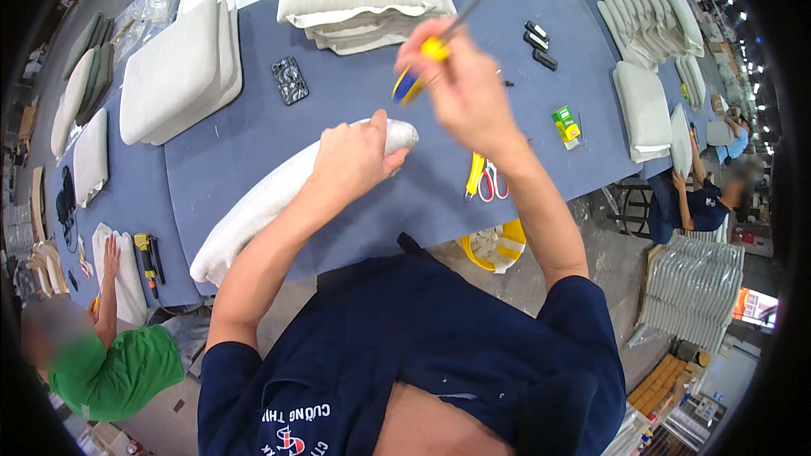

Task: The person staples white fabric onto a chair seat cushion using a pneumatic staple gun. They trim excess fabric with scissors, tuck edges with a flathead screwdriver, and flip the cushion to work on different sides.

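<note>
Gripping a pale grey cushion (262, 196) by its far end in the fingers of the left hand (351, 156), on the worktop (346, 89); clasping a blurred yellow-and-blue tool (407, 86), near that end, in the fingers of the right hand (460, 89). Could hurt the left hand with a slip of the tool, from such closeness; could tip the cushion through a one-handed hold. Counting one held cushion, one tool, one pair of scissors (487, 183), one yellow cutter (474, 176), one green-and-yellow box (566, 127), one phone (290, 80), three small black pieces (545, 60)
</note>
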{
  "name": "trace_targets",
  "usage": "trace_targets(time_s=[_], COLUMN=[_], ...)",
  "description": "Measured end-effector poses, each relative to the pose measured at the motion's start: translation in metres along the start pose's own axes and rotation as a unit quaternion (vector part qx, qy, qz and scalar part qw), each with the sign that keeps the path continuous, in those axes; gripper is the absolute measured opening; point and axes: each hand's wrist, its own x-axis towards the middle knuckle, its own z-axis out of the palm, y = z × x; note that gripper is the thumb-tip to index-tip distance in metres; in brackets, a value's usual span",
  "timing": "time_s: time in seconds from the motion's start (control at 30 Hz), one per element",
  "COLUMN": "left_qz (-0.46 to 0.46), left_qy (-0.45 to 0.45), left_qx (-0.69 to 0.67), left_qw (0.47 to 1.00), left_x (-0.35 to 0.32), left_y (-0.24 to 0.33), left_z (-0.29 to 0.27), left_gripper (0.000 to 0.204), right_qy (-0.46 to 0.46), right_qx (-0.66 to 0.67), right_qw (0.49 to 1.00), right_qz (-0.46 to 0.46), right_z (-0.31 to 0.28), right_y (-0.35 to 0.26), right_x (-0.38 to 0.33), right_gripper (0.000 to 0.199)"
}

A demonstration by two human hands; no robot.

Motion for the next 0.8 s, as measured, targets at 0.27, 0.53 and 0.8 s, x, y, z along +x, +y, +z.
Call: trace_targets(time_s=[0.27,0.53,0.8], left_qz=[-0.006,0.028,0.030], left_qy=[-0.041,-0.034,-0.069], left_qx=[0.013,0.025,0.053], left_qw=[0.999,0.999,0.996], left_x=[0.014,0.031,0.045], left_y=[-0.007,-0.018,-0.028], left_z=[-0.011,-0.022,-0.033], left_gripper=[0.049,0.047,0.050], right_qy=[0.027,0.132,0.051], right_qx=[0.086,0.281,0.212], right_qw=[0.993,0.943,0.970], right_qz=[0.071,0.120,0.110], right_z=[0.001,0.010,0.025], right_y=[0.004,0.049,0.057], right_x=[-0.015,-0.024,-0.012], right_gripper=[0.017,0.016,0.018])
